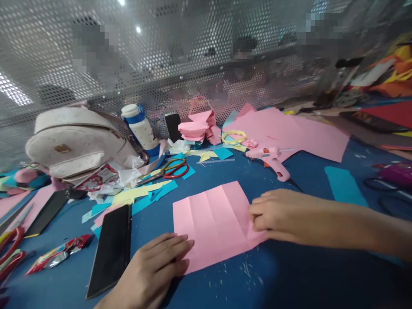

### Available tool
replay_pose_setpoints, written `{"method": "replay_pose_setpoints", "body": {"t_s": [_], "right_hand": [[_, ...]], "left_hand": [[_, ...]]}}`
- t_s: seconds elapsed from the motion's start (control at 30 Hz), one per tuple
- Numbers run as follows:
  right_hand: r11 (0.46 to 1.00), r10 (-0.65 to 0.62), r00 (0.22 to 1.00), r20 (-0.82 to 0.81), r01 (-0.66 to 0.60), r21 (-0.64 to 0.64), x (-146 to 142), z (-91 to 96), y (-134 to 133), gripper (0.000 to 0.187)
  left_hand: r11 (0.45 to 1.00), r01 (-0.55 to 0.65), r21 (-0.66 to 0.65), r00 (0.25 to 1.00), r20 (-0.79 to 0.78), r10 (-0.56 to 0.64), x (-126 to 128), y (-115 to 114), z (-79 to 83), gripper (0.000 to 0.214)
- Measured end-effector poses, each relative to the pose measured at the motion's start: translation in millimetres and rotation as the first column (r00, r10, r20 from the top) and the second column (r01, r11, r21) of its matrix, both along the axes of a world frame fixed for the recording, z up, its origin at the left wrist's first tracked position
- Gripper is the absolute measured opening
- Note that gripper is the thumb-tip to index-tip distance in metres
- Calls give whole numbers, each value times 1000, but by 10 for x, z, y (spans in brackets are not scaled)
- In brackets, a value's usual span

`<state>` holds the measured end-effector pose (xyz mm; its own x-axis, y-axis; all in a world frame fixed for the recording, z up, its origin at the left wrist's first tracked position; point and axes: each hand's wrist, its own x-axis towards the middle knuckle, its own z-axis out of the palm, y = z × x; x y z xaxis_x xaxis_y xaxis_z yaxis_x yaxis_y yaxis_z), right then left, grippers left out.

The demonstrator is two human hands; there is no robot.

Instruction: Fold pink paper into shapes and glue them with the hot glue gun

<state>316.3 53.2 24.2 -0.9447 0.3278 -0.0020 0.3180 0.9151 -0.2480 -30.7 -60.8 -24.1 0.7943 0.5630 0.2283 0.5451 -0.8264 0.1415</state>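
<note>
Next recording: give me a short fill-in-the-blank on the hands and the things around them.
The left hand lies flat on a corner of the ____ sheet.
The right hand pinches the sheet at its ____ edge.
The black phone lies ____ of the left hand.
The glue gun rests on the ____ table.
Missing: pink; right; left; blue.

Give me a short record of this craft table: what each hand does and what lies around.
Left hand: flat, pressing the near left corner of the pink square creased paper sheet
Right hand: pinching the sheet's right edge
Surface: blue table
Nearby: black rectangular phone, pink plastic glue gun, white rounded backpack
</note>
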Motion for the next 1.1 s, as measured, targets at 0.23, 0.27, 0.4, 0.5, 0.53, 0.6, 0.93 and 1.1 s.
{"method": "replay_pose_setpoints", "body": {"t_s": [0.23,0.27,0.4,0.5,0.53,0.6,0.93,1.1], "right_hand": [[984,-49,998,-33,43,-173,51,-187,-155,16],[987,-37,998,-46,29,-159,64,-212,-168,15],[996,86,991,-107,-88,-16,134,-320,-198,17],[983,146,978,-151,-127,133,171,-390,-199,17],[978,155,975,-159,-129,162,179,-404,-194,15],[973,173,971,-164,-143,181,189,-415,-174,14],[992,105,971,-213,-119,-53,220,-432,-40,20],[993,71,973,-221,-90,-77,228,-467,-16,28]], "left_hand": [[907,-350,-234,921,90,378,202,-8,-21,20],[886,-391,-248,903,86,422,227,-3,-36,19],[832,-485,-269,844,105,525,264,3,-116,58],[827,-504,-248,825,142,546,269,-2,-163,80],[824,-512,-242,819,150,553,273,-4,-172,84],[812,-532,-240,805,155,573,283,-6,-181,90],[791,-539,-289,773,205,601,253,20,-203,93],[807,-531,-259,791,191,582,260,24,-167,87]]}}
